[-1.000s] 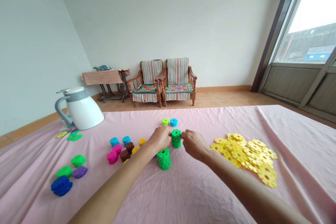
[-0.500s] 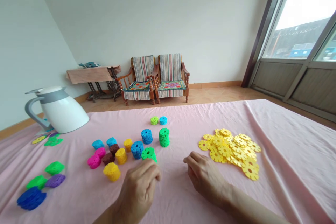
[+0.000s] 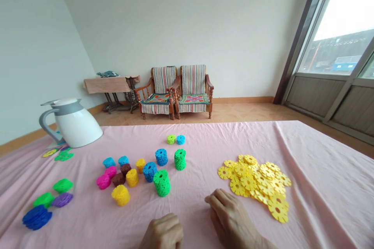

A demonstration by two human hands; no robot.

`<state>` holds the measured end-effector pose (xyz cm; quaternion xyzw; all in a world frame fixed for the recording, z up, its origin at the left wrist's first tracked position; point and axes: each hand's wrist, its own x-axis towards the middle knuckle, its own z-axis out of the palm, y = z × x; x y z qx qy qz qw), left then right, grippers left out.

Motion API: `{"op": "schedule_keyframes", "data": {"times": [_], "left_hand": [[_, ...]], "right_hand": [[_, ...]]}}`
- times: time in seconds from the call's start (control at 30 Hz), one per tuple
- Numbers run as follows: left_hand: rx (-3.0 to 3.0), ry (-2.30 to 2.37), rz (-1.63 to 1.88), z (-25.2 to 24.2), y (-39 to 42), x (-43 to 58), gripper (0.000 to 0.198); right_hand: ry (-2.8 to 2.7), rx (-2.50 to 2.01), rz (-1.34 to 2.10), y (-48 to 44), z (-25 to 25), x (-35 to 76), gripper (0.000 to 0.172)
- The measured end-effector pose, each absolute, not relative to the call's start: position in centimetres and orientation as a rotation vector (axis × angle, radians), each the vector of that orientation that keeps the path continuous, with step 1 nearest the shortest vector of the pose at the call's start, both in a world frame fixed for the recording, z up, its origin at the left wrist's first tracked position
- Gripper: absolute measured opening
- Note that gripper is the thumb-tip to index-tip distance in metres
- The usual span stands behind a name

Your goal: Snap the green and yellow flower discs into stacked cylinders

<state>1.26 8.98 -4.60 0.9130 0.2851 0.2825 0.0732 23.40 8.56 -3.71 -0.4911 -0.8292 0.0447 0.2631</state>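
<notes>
Near the front edge, my left hand [image 3: 163, 231] rests on the pink cloth with its fingers curled in; nothing shows in it. My right hand [image 3: 230, 218] also lies on the cloth, closed loosely, with no object visible in it. Just right of it spreads a loose pile of yellow notched flower discs [image 3: 257, 179]. Beyond my left hand stands a green stack of discs [image 3: 161, 183], and farther back another green stack [image 3: 180, 159]. Two blue stacks [image 3: 150, 172] are beside them. A yellow stack [image 3: 120, 195] is to the left, apart from my hand.
Brown, pink, yellow and light blue stacks cluster left of centre. Green, purple and dark blue stacks [image 3: 37, 217] lean at the far left. A white jug [image 3: 77, 124] stands behind them. Lime [image 3: 171, 139] and light blue stacks sit farther back. Two chairs [image 3: 193, 89] are beyond the table.
My left hand has drawn back toward the front edge, away from the nearer green stack, which now shows whole. My right hand sits lower in view; the view itself has tilted slightly.
</notes>
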Motion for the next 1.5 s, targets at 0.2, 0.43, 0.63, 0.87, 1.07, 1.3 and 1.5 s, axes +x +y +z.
{"op": "schedule_keyframes", "data": {"times": [0.2, 0.43, 0.63, 0.87, 1.07, 1.3, 1.5], "left_hand": [[2.722, 0.945, 0.852, -4.2, 8.5, 1.8, 0.026], [2.691, 1.153, 0.837, -3.2, 8.0, 2.6, 0.027], [2.745, 1.231, 0.845, -3.2, 7.9, 2.8, 0.027], [2.755, 1.341, 0.83, -3.7, 8.3, 2.7, 0.025], [2.738, 1.41, 0.806, -3.6, 8.3, 2.6, 0.026], [2.708, 1.471, 0.808, -3.4, 8.3, 2.5, 0.028], [2.735, 1.452, 0.826, -3.8, 8.6, 2.0, 0.027]], "right_hand": [[-2.213, -1.385, 0.226, 9.0, -3.6, 23.4, 0.022], [-2.214, -1.354, 0.259, 9.2, -1.5, 24.7, 0.026], [-2.113, -1.443, 0.179, 8.0, -0.9, 30.8, 0.028], [-1.671, -1.833, -0.101, 7.6, -3.7, 44.7, 0.045], [-1.431, -1.927, 0.071, 7.6, -6.1, 53.4, 0.052], [-1.342, -1.855, 0.302, 6.0, -5.4, 58.6, 0.044], [-1.22, -1.963, 0.294, 4.8, -5.6, 61.3, 0.046]]}}
